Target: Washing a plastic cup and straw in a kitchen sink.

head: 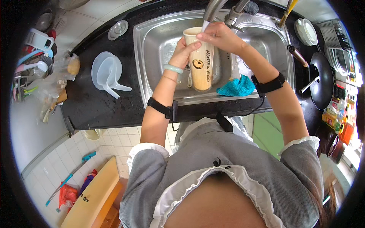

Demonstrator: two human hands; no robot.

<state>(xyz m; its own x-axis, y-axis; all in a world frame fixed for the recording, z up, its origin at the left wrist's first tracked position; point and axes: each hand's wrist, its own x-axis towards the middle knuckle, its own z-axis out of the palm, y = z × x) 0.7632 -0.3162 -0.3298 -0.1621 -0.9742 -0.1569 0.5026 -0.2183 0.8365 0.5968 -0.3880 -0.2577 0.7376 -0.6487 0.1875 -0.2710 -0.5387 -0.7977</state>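
My left hand (184, 52) is wrapped around the side of a tall cream-coloured cup (200, 68) with dark printing and a round logo. The cup is held over the left basin of a steel double sink (154, 71), its mouth under the metal faucet (212, 11). A white stream of water (204, 26) runs from the spout into the cup. At the cup's rim my right hand (218, 37) grips with thumb and fingers beside the stream; some of its fingertips are hidden. A teal cloth (238, 86) lies bunched on the sink's front edge, below my right forearm.
Nested translucent plastic bowls or scoops (107, 74) rest on the black counter (82, 105) to the left, near a small round lid (118, 30). To the right are a dark wok or lid (322, 81), a white bowl (306, 32) and several bottles (336, 111). A scouring pad (251, 8) sits behind the faucet.
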